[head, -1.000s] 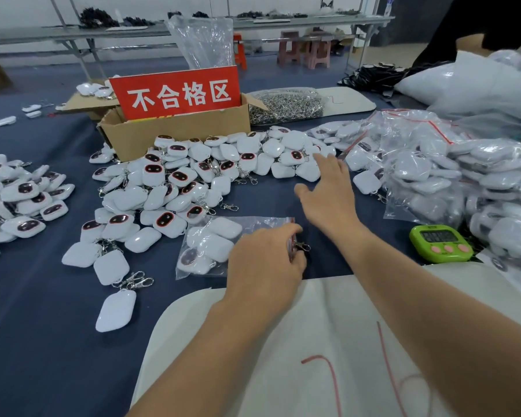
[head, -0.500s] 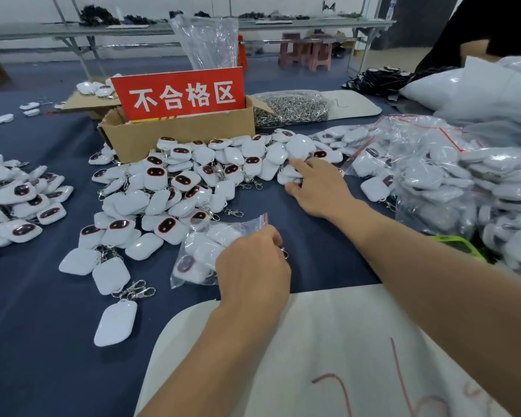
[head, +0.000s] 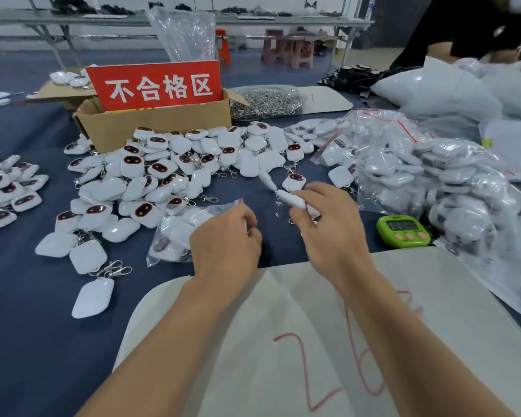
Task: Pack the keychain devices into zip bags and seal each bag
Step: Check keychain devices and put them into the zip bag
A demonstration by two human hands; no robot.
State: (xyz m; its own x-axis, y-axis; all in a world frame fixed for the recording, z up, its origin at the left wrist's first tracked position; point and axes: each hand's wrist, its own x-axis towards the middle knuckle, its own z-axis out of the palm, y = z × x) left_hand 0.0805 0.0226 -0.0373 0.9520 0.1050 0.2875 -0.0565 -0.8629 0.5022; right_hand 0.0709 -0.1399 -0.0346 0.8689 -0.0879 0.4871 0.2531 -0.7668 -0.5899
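Note:
A clear zip bag (head: 175, 233) with several white keychain devices inside lies on the blue cloth at centre. My left hand (head: 226, 245) grips its open right end. My right hand (head: 328, 227) holds a white keychain device (head: 289, 200) just right of the bag's mouth; another device (head: 266, 179) trails blurred beyond it. A big loose pile of white devices with dark faces (head: 175, 173) spreads behind the bag.
A cardboard box (head: 151, 124) with a red sign stands behind the pile. Filled bags (head: 427, 176) heap up at the right, a green timer (head: 403, 230) beside them. A white sack (head: 313, 341) lies at the near edge. More devices (head: 6, 188) lie far left.
My right hand has pulled back from the pile toward the bag, now with a device in it. My left hand keeps its hold on the bag's end.

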